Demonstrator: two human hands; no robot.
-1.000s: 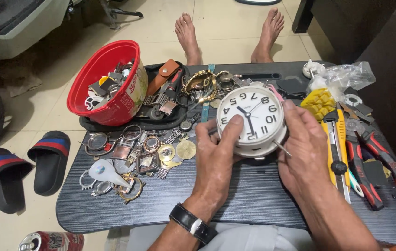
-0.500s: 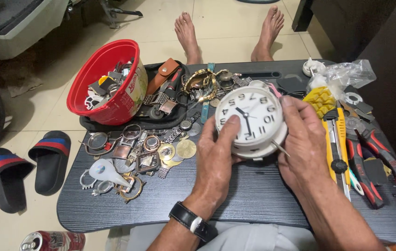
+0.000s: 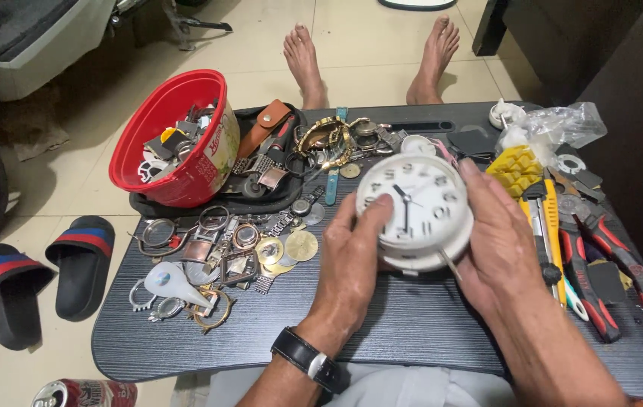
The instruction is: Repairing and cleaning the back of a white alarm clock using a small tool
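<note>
A round white alarm clock (image 3: 412,207) with black hands is held above a dark lap table (image 3: 412,332), face up towards me. My left hand (image 3: 352,264) grips its lower left rim, thumb on the face edge; a black wristwatch (image 3: 308,358) sits on that wrist. My right hand (image 3: 499,241) cups the clock's right side, and a thin metal tool (image 3: 450,265) pokes out beneath the fingers.
A red bowl (image 3: 174,139) of watch parts rests on a black tray at the left. Loose watch cases, rings and straps (image 3: 223,252) litter the table's left. Red-handled pliers (image 3: 623,275) and a yellow tool (image 3: 544,218) lie at right. Sandals (image 3: 42,275) and a can (image 3: 84,393) are on the floor.
The clock has tilted a little, its face turning more towards my left hand. Both hands keep their hold, and the right hand has slid slightly up its side.
</note>
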